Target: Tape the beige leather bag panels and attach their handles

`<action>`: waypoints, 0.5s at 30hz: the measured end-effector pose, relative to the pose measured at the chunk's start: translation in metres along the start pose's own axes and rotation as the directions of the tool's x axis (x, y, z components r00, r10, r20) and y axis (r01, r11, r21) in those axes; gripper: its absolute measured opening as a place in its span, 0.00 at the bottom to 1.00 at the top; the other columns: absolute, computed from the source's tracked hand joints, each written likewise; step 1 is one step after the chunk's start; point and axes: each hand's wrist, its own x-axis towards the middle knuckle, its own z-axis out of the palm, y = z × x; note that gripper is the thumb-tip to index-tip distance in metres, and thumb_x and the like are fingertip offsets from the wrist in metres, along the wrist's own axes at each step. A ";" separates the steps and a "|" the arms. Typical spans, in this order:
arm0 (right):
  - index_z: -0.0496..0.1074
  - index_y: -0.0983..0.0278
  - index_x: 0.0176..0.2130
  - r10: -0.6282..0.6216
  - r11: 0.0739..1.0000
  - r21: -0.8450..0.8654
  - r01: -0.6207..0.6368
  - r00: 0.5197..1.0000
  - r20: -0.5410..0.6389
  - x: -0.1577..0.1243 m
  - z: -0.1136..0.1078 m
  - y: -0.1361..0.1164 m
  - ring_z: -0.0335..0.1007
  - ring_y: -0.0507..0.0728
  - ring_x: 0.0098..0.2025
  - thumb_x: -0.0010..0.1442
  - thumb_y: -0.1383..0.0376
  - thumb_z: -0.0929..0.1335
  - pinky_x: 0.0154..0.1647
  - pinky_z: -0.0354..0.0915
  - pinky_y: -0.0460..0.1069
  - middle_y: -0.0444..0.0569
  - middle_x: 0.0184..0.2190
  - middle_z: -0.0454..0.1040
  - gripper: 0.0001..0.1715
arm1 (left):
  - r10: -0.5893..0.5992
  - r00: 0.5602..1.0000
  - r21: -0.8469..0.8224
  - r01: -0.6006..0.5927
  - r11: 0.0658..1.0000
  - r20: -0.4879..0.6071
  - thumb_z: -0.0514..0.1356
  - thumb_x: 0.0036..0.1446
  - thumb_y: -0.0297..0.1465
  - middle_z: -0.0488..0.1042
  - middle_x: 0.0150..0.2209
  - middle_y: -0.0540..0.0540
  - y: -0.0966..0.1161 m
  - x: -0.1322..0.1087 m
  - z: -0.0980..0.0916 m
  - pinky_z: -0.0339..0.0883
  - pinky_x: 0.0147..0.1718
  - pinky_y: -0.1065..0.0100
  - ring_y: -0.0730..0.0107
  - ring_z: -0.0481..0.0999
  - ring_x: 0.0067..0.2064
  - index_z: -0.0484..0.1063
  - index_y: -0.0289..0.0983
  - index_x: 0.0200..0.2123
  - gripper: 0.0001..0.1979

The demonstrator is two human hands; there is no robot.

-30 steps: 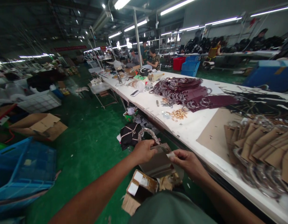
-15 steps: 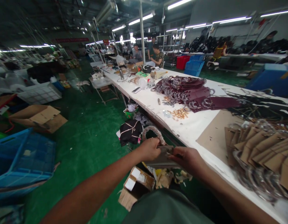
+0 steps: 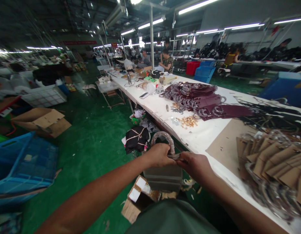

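Note:
Between my hands hangs a grey-brown bag panel [image 3: 162,178] with a curved handle [image 3: 162,134] wrapped in clear plastic. My left hand [image 3: 159,155] is closed on its top edge, by the foot of the handle. At the right end of that edge, my right hand [image 3: 193,162] pinches it with thumb and fingers. The fingertips of both hands nearly meet, and whatever small part lies between them is hidden. Below the panel, a cardboard box [image 3: 131,208] with white labels stands on the floor.
The long white table [image 3: 201,135] runs along my right. On it lie maroon bag panels [image 3: 238,109], gold metal pieces [image 3: 188,121], a phone [image 3: 144,95] and tan panels [image 3: 269,156] with wrapped handles. A blue crate [image 3: 31,162] stands left; a tied black bundle [image 3: 137,139] lies ahead.
The panel has turned so that more of its broad face shows below my hands, and its handle stands more upright. Both hands keep their hold. My view has shifted slightly.

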 end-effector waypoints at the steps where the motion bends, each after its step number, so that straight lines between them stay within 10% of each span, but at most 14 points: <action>1: 0.72 0.60 0.29 -0.005 1.000 0.015 0.005 1.000 0.009 0.001 -0.001 0.001 0.71 0.54 0.28 0.63 0.56 0.69 0.28 0.46 0.47 0.44 0.28 0.78 0.14 | 0.011 1.000 -0.039 -0.010 0.999 0.008 0.66 0.50 0.40 0.78 0.29 0.49 -0.003 0.001 0.000 0.60 0.29 0.69 0.65 0.75 0.33 0.77 0.37 0.32 0.12; 8: 0.73 0.58 0.32 -0.015 0.991 0.130 0.002 0.995 0.103 0.003 -0.004 -0.002 0.75 0.55 0.31 0.58 0.65 0.68 0.29 0.54 0.47 0.44 0.33 0.79 0.02 | -0.103 0.992 -0.031 0.101 0.994 -0.074 0.63 0.52 0.39 0.75 0.25 0.50 -0.005 -0.002 0.004 0.57 0.25 0.69 0.68 0.71 0.27 0.78 0.37 0.30 0.11; 15: 0.77 0.51 0.36 -0.142 0.981 0.128 0.143 0.990 -0.017 0.008 0.037 0.011 0.78 0.55 0.28 0.54 0.70 0.67 0.26 0.59 0.45 0.40 0.30 0.81 0.15 | -0.212 0.962 0.020 0.218 0.976 -0.173 0.64 0.47 0.44 0.78 0.29 0.48 -0.007 -0.007 0.022 0.59 0.27 0.66 0.62 0.76 0.32 0.78 0.41 0.30 0.14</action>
